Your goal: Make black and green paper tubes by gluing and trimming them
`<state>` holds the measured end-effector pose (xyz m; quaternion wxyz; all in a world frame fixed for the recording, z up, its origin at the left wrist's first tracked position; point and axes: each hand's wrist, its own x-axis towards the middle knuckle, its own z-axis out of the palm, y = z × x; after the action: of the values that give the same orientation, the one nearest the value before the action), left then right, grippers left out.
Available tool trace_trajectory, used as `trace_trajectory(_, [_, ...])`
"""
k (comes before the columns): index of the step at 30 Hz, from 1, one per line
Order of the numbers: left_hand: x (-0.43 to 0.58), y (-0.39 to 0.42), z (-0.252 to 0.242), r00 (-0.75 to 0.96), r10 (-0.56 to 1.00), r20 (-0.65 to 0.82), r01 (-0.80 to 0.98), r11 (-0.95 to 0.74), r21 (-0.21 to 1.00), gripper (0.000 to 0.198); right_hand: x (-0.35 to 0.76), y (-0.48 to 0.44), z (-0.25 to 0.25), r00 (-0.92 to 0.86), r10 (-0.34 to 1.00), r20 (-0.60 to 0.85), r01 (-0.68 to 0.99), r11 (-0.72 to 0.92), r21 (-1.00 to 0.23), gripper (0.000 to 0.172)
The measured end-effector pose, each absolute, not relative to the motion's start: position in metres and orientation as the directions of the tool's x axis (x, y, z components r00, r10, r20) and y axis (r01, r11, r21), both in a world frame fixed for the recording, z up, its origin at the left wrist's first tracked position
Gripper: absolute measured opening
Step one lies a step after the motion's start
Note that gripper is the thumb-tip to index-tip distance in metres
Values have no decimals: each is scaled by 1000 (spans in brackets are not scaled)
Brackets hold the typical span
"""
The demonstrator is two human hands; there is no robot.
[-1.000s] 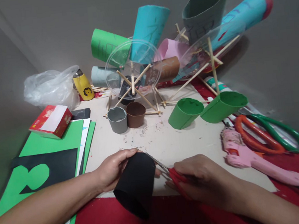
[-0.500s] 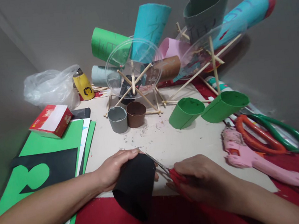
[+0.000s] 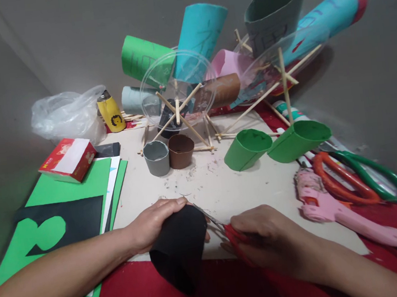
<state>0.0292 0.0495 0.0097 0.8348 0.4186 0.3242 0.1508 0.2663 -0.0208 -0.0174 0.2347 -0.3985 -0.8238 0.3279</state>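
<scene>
My left hand [image 3: 160, 221] is closed round a black paper tube [image 3: 182, 244], thumb along its far rim, the other fingers mostly hidden behind it. The tube is tilted, its near end toward me. In my right hand [image 3: 267, 233] are red-handled scissors [image 3: 236, 241], their blades lying along the tube's right upper rim. Whether the blades have paper between them is hard to see. Beyond my hands stand a small grey paper cup [image 3: 156, 158] and a brown one [image 3: 181, 151], side by side. Two green paper tubes [image 3: 247, 149] stand farther right.
At the back stands a wheel of clear plastic discs [image 3: 175, 61], sticks and coloured tubes. A pink glue gun [image 3: 355, 226] and large scissors with orange and green handles [image 3: 379, 177] lie right. Left are green sheets [image 3: 72, 195], a red box [image 3: 68, 160] and a yellow bottle [image 3: 111, 112].
Almost nothing differs. Both hands, the black tube and the scissors keep nearly the same place, with only a very slight shift at the rim.
</scene>
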Motion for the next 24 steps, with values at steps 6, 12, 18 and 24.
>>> trace_trajectory(6, [30, 54, 16, 777, 499, -384, 100, 505, 857, 42, 267, -20, -17, -590, 800, 109, 493, 464, -736, 19])
trace_trajectory(12, [27, 54, 16, 744, 561, -363, 145, 394, 908, 41, 266, -19, -14, -591, 799, 109, 490, 463, -739, 20])
trace_trajectory(18, [26, 55, 15, 741, 573, -351, 179, 335, 925, 41, 267, -20, -14, -602, 795, 72, 492, 440, -751, 19])
trace_trajectory(24, [26, 54, 15, 710, 598, -373, 238, 295, 925, 38, 267, -20, -11, -603, 795, 63, 501, 439, -746, 20])
